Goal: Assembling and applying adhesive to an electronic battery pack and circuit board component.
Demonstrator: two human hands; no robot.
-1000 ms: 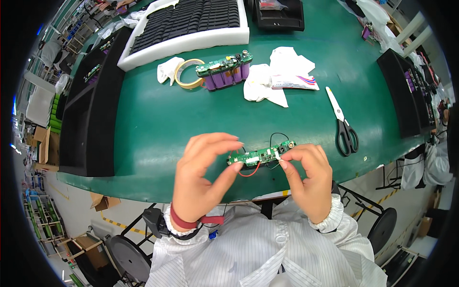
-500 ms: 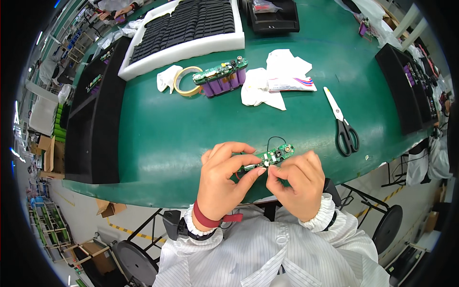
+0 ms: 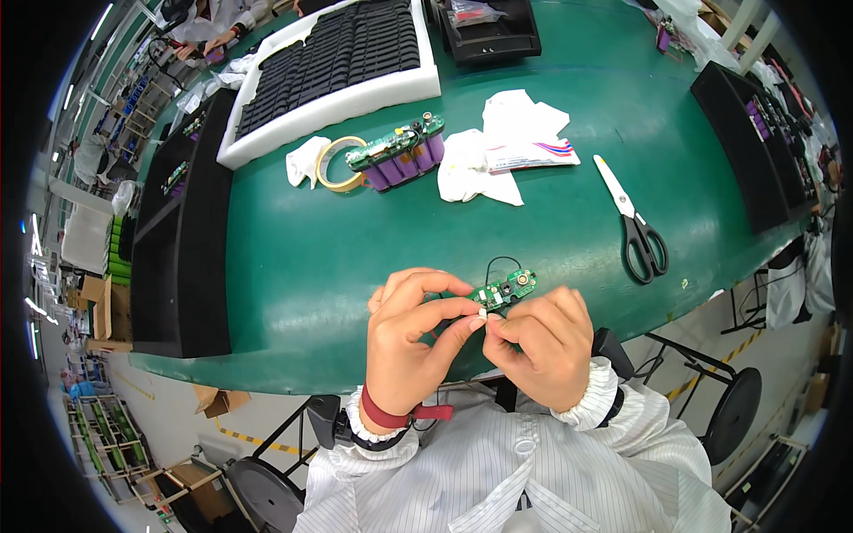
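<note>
A green circuit board point(image 3: 506, 290) with a black wire loop above it sits at the near edge of the table, its left end hidden by my fingers. My left hand point(image 3: 402, 342) is closed beside it, thumb and forefinger pinching a small white connector point(image 3: 482, 314). From the other side my right hand point(image 3: 548, 348) pinches close to that connector; what its fingertips hold is hidden. Farther back stands a battery pack point(image 3: 404, 167) of purple cells topped with a green board. A red band circles my left wrist.
Black-handled scissors point(image 3: 641, 240) lie at right. Tape point(image 3: 325, 169), white cloths point(image 3: 460, 169) and a white tube point(image 3: 533, 157) surround the battery pack. Black trays point(image 3: 182, 293) flank the table; a white foam tray point(image 3: 346, 91) holds black parts. Another person's hands point(image 3: 218, 43) show far left.
The view has shifted slightly. Both my hands stay at the board, still pinching; the white connector now shows more clearly between my fingertips, just below the board.
</note>
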